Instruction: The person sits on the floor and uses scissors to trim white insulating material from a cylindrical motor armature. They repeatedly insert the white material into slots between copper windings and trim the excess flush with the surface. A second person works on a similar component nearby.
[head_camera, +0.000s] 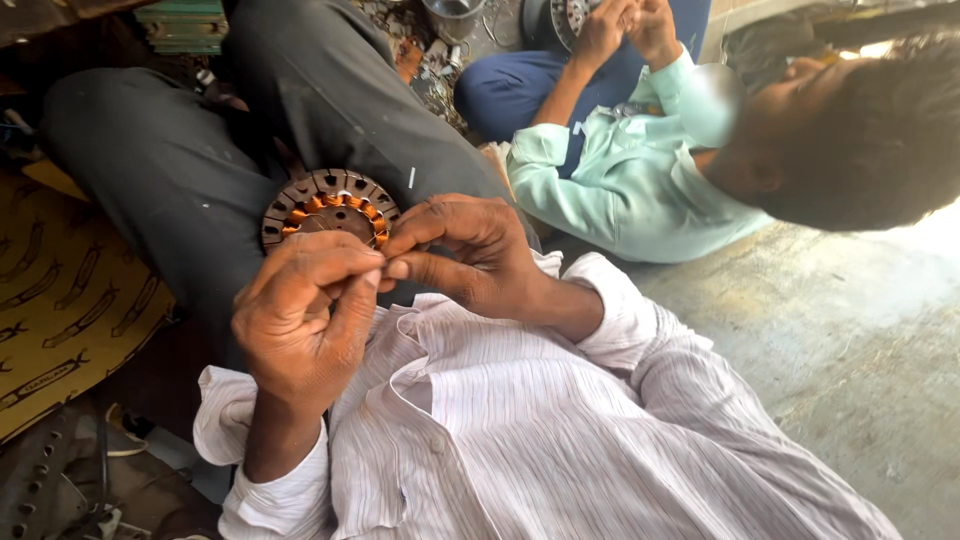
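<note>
A round rusty-brown motor stator (326, 203) with copper wire coils around its inner ring rests on my lap, on dark trousers. My left hand (300, 315) is curled, its thumb and fingers pinched together just below the stator's rim. My right hand (465, 250) meets it from the right, its fingertips pressed against the left thumb at the stator's lower right edge. Both seem to pinch a thin copper wire, which is too fine to see clearly. The stator's lower part is hidden behind my fingers.
Another person in a mint-green shirt (625, 175) sits at the upper right, both hands on a second round stator (572, 15). A yellow patterned mat (60, 300) lies at the left. Small metal parts (430, 50) litter the floor at top. Bare concrete floor (850, 350) spreads at the right.
</note>
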